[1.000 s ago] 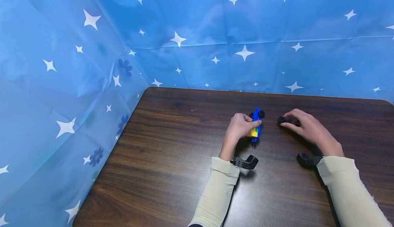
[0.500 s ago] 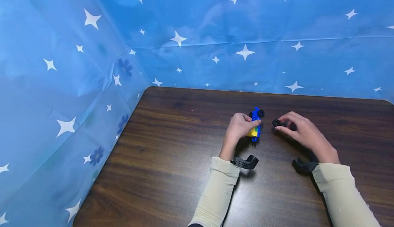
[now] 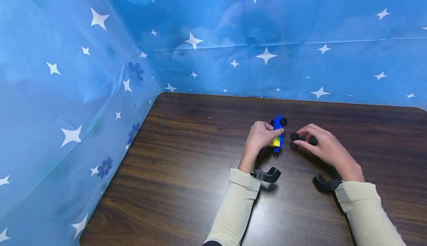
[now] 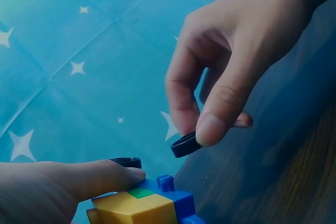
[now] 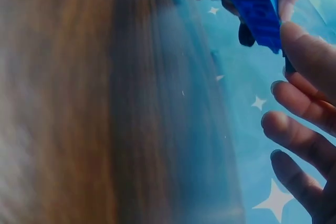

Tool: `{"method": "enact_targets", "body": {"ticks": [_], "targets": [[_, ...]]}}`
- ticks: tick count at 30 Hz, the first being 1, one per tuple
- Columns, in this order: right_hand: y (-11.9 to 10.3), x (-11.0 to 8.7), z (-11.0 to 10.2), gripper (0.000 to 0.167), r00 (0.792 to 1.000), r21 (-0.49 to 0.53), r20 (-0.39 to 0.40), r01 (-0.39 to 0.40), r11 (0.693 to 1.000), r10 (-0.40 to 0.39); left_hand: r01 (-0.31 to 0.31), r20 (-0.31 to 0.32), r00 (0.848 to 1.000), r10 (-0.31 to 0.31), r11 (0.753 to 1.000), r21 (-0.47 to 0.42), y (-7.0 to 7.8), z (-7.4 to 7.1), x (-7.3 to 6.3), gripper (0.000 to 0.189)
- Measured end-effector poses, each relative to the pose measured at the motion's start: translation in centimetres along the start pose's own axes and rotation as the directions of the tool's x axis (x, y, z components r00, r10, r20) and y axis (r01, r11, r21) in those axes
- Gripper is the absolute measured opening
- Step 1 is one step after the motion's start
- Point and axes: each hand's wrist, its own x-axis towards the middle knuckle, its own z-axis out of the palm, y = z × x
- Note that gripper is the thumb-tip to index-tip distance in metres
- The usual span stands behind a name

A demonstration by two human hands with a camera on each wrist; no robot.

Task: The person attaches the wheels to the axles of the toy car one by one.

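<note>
My left hand (image 3: 261, 136) grips a small toy car (image 3: 277, 133) built of blue, yellow and green blocks, with black wheels (image 3: 283, 122) at its far end. In the left wrist view, the thumb lies along the car's yellow and green blocks (image 4: 142, 205). To the right of the car, my right hand (image 3: 323, 146) pinches a loose black wheel (image 3: 294, 136) between thumb and fingertips. That wheel (image 4: 185, 145) is a short gap away from the car. The right wrist view catches the car's blue underside (image 5: 257, 11); the pinched wheel is mostly hidden there behind the thumb.
A dark wood-grain table (image 3: 180, 157) lies under both hands. A blue curtain with white stars (image 3: 207, 23) hangs behind the table and along its left side. Black wrist-worn devices (image 3: 267, 175) sit at both sleeve cuffs.
My right hand has moved left and slightly nearer to me with the wheel, closing part of the distance to the car. The left hand and the car have stayed almost in place.
</note>
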Motion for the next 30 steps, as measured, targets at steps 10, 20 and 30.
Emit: {"method": "enact_targets", "body": {"ticks": [10,20,30], "targets": [[-1.2,0.2,0.2,0.028,0.998,0.024,-0.007,0.056,0.998,-0.056,0.006,-0.017,1.000,-0.006,1.000,0.002,0.0,0.0,0.2,0.047],[-2.2,0.3,0.7,0.030,0.997,0.024,-0.008,0.075,0.997,-0.074,0.011,-0.022,1.000,-0.011,1.000,-0.003,0.0,0.2,0.0,0.037],[-2.5,0.7,0.9,0.034,0.992,0.023,-0.029,0.127,0.992,-0.126,0.004,-0.016,1.000,-0.004,1.000,0.015,0.1,0.1,0.2,0.034]]}}
